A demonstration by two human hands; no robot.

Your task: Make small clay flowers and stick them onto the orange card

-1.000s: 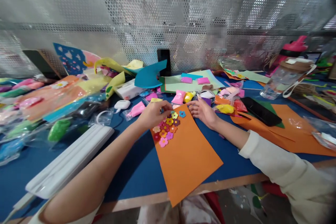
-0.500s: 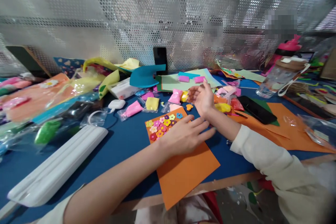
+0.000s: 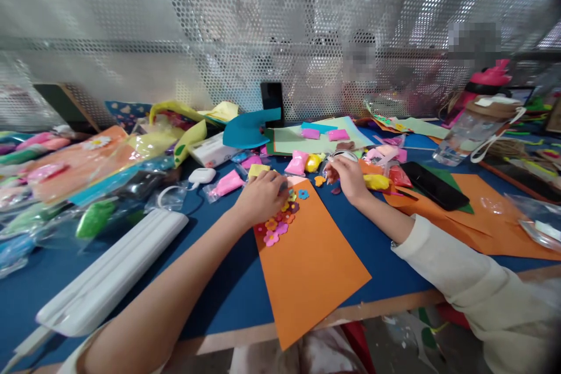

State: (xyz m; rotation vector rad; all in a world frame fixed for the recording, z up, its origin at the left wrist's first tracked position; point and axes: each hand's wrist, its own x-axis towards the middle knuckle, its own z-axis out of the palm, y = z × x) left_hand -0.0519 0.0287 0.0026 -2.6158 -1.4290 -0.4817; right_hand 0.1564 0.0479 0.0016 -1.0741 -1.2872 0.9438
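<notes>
my hands are apart from each other over the blue worktop (image 3: 223, 292). the orange sheet (image 3: 319, 269) lies in front of me, its near corner poking past the worktop's edge. my left hand (image 3: 264, 196) is over its far left corner, fingers bent down among the small flowers (image 3: 272, 238) grouped there; i cannot tell whether they pinch anything. a blue flower (image 3: 303, 194) sits near the sheet's far edge, to the right of that hand. my right hand (image 3: 348, 178) is off the sheet, beyond its right edge, fingers curled, and i cannot tell whether they grip something. just left of its fingertips is a small orange flower (image 3: 320, 180). behind it are a pink packet (image 3: 297, 162) and a yellow packet (image 3: 312, 162), side by side. a black phone (image 3: 435, 185) lies well to the right.
</notes>
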